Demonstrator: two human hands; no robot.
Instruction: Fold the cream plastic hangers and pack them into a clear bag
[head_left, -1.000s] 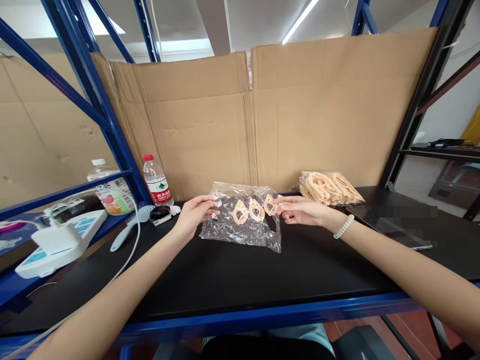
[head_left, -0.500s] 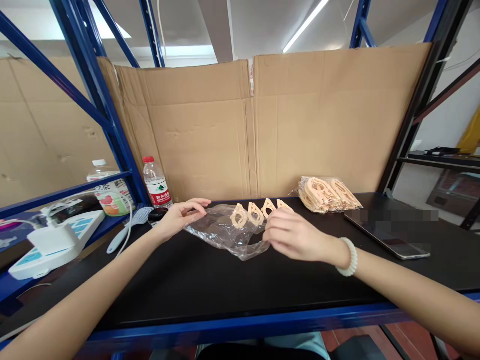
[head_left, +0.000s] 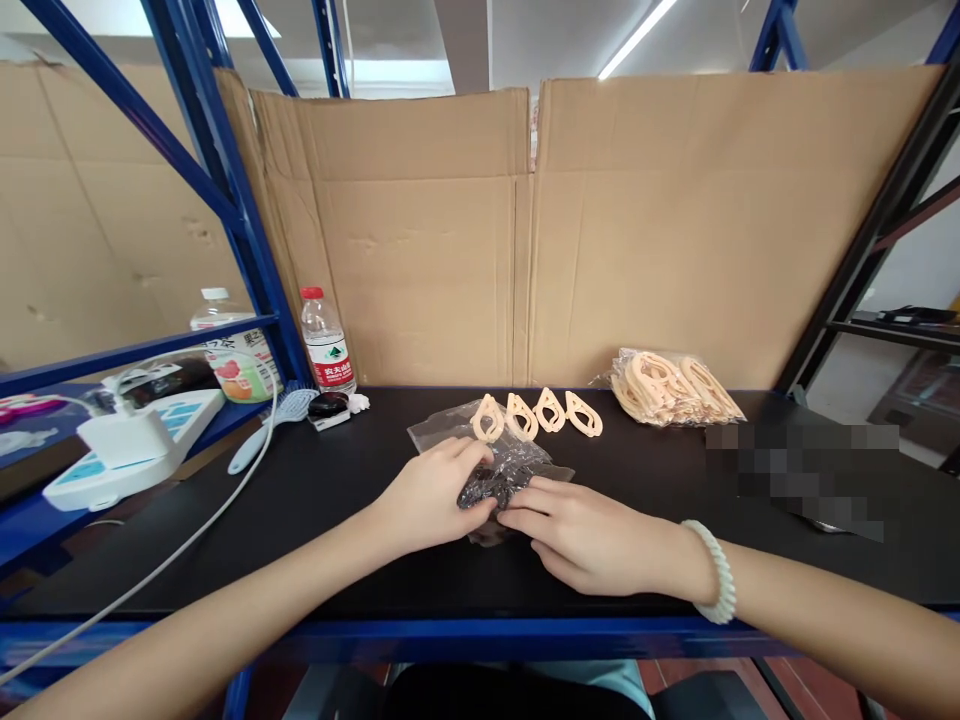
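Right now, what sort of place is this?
Probably a packing bench in a warehouse or small workshop: blue steel racking, cardboard sheets as a backdrop, a bag of peach plastic pieces near four loose ones, with the left hand and right hand on a crumpled clear bag.

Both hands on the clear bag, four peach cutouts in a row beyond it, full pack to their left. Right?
No: head view shows the full pack right of the cutouts, not left. Left hand and right hand are on the clear bag.
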